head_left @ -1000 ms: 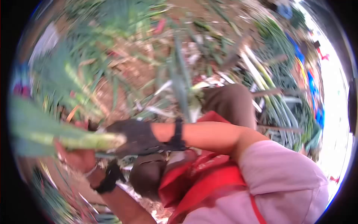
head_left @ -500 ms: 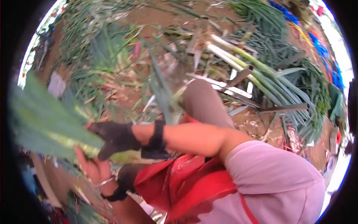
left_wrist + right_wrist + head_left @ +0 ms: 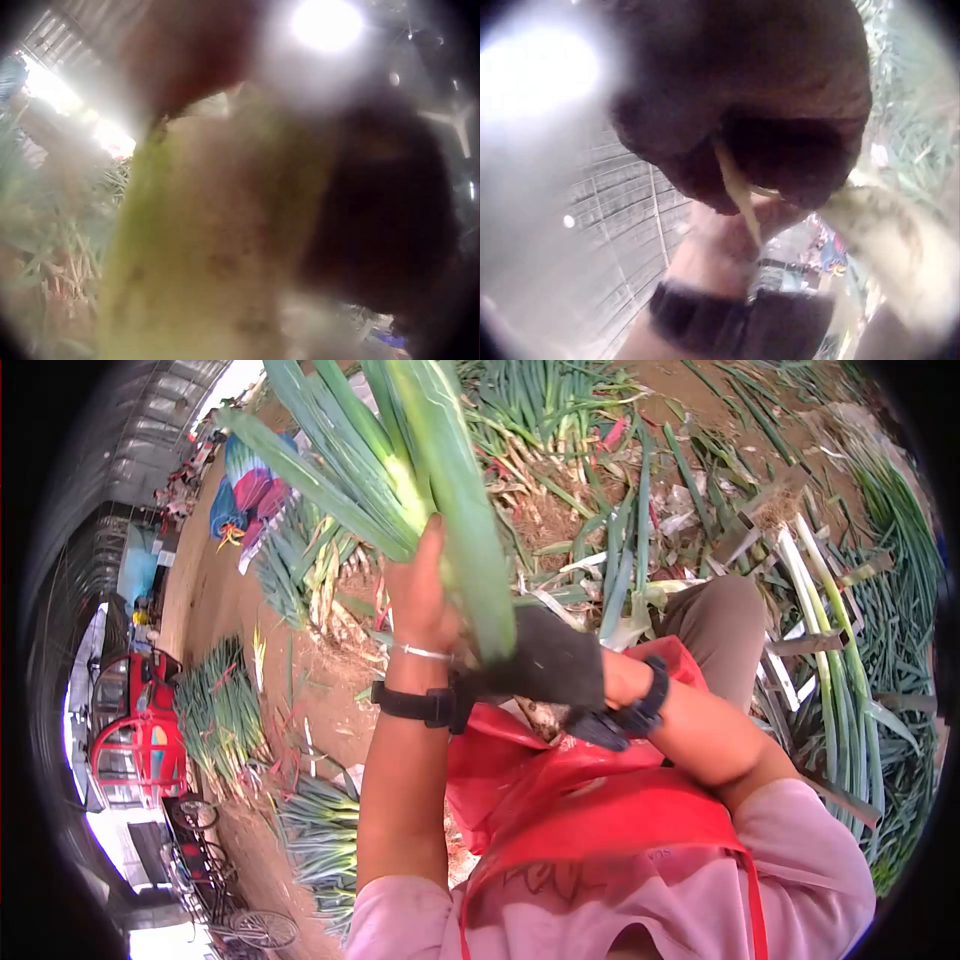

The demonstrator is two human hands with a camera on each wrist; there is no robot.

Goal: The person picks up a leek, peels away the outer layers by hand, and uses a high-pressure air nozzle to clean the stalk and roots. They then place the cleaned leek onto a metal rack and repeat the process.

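Over the person's lap, a bunch of green onions (image 3: 432,480) stands upright; the bare left hand (image 3: 425,600) grips its stalks, the gloved right hand (image 3: 548,660) curls round the base just beside it, above a red apron (image 3: 560,810) and onion-strewn dirt (image 3: 330,705)

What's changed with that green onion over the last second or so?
The green onion swung from lying sideways, low at the left, up to upright, leaves overhead. The bare left hand and gloved right hand rose with it. Unchanged: both still grip its stalk.
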